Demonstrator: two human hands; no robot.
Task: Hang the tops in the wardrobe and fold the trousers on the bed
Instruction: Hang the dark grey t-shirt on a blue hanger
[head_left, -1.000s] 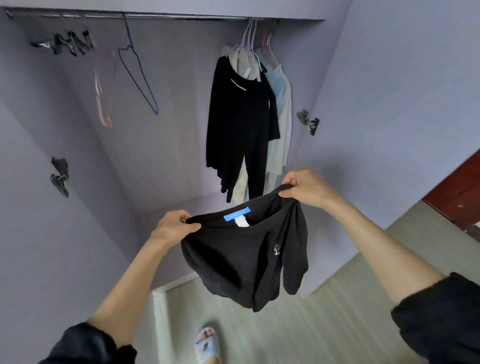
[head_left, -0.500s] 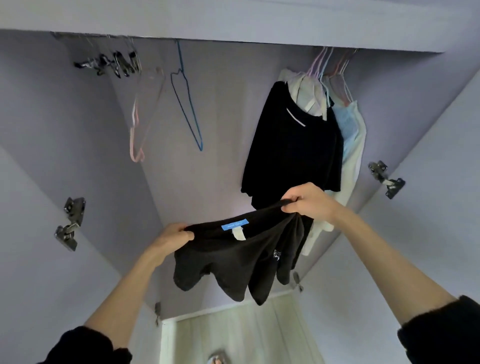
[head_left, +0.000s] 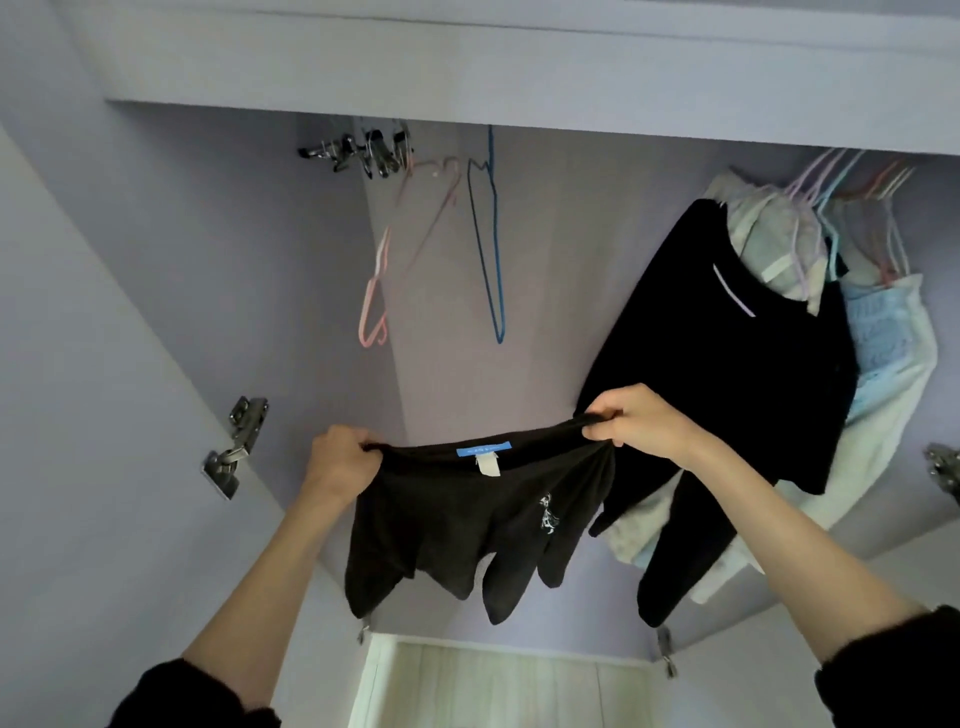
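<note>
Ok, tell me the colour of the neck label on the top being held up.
Blue: the neck label on the black top, seen in the head view.

Blue label (head_left: 483, 449) text unreadable; pink hanger (head_left: 375, 301) blurred; right hinge (head_left: 944, 470) cut by edge.

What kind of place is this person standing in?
Most likely a bedroom at home, facing an open wardrobe: empty hangers up top, hung clothes on the right, door hinges at the side. Both hands, left hand and right hand, hold up a black top.
</note>
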